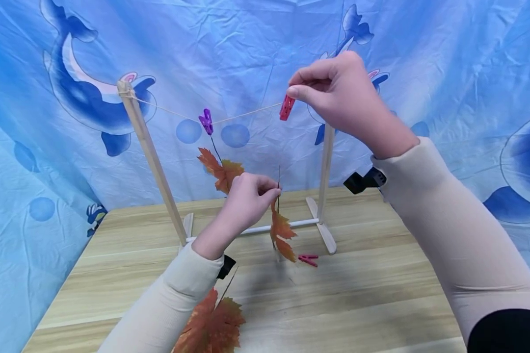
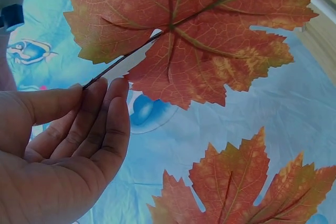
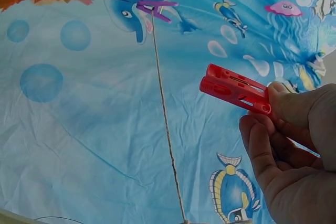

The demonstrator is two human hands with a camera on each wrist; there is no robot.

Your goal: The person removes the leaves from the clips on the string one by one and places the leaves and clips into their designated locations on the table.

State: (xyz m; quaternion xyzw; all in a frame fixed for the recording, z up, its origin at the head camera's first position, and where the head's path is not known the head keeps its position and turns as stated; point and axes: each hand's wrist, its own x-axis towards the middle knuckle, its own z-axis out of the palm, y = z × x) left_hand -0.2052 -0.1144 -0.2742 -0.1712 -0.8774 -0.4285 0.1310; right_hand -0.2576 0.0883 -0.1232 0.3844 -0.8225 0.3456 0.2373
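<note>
My left hand (image 1: 249, 198) pinches the thin dark stem of an orange maple leaf (image 1: 282, 235) between thumb and fingertips. In the left wrist view that leaf (image 2: 189, 35) spreads out beyond the fingers. Higher up on the right, my right hand (image 1: 342, 93) pinches a red clothespin (image 1: 286, 108) by one end, near the string (image 1: 247, 113). The right wrist view has the clothespin (image 3: 236, 88) beside the string (image 3: 167, 124), its free end pointing toward it. A purple clothespin (image 1: 206, 121) on the string holds another leaf (image 1: 221, 169) by its stem.
The string runs between two wooden posts (image 1: 152, 166) joined by a white rod (image 1: 304, 223) at the bottom. A pink clothespin (image 1: 308, 260) lies on the wooden table (image 1: 357, 284). Another orange leaf (image 1: 214, 323) lies at the front, partly behind my left sleeve. A blue dolphin-print cloth (image 1: 256, 49) hangs behind.
</note>
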